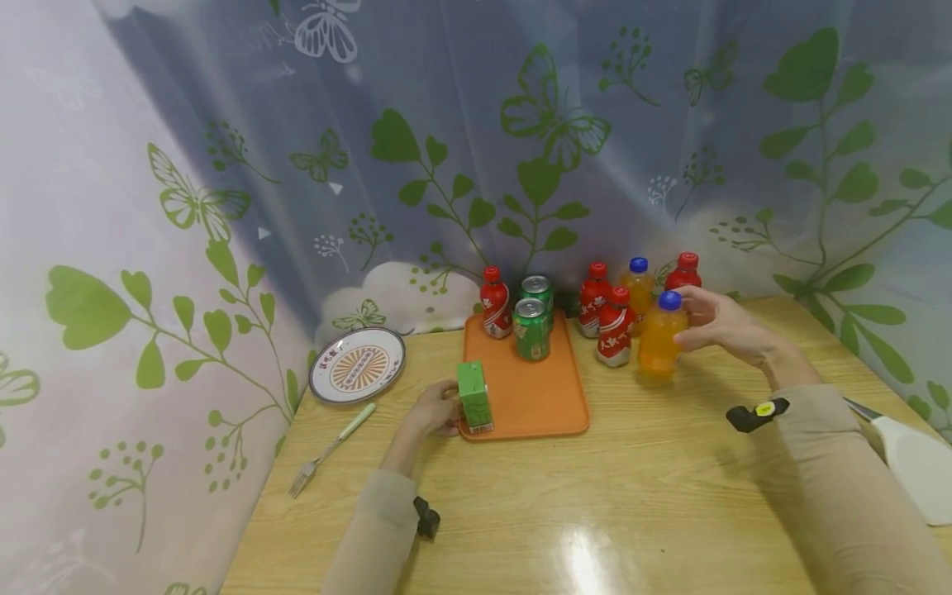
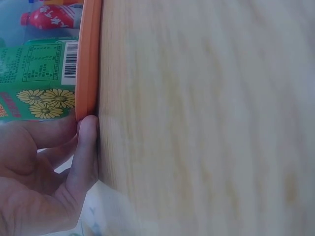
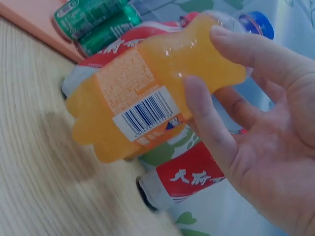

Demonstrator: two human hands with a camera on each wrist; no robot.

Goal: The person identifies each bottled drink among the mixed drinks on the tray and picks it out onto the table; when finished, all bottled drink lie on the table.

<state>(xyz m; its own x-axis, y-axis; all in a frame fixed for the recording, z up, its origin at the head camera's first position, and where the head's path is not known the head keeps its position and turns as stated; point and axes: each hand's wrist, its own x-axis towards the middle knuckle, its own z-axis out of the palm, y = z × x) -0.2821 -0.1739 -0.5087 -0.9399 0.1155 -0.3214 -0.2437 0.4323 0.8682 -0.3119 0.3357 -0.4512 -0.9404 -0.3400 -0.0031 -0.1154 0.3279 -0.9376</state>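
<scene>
My left hand (image 1: 439, 409) pinches the near left rim of an orange tray (image 1: 524, 405) between thumb and finger, as the left wrist view shows close up. Just inside that rim stands a green drink carton (image 1: 474, 401) with daisies and a barcode. Two green cans (image 1: 532, 332) and a red-labelled bottle (image 1: 495, 307) are at the tray's back. With my right hand (image 1: 717, 326) I hold a bottle of orange soda (image 3: 162, 78) with a blue cap, thumb and fingers about its upper part. Its shadow falls on the table by its base.
Behind and beside the held bottle stand several red-labelled bottles (image 1: 615, 335) and another orange soda bottle (image 1: 634, 293). A patterned plate (image 1: 357, 365) and a fork (image 1: 330, 450) lie left of the tray. A white spatula (image 1: 913, 463) is at the right, beyond my forearm. Patterned curtain backs the table.
</scene>
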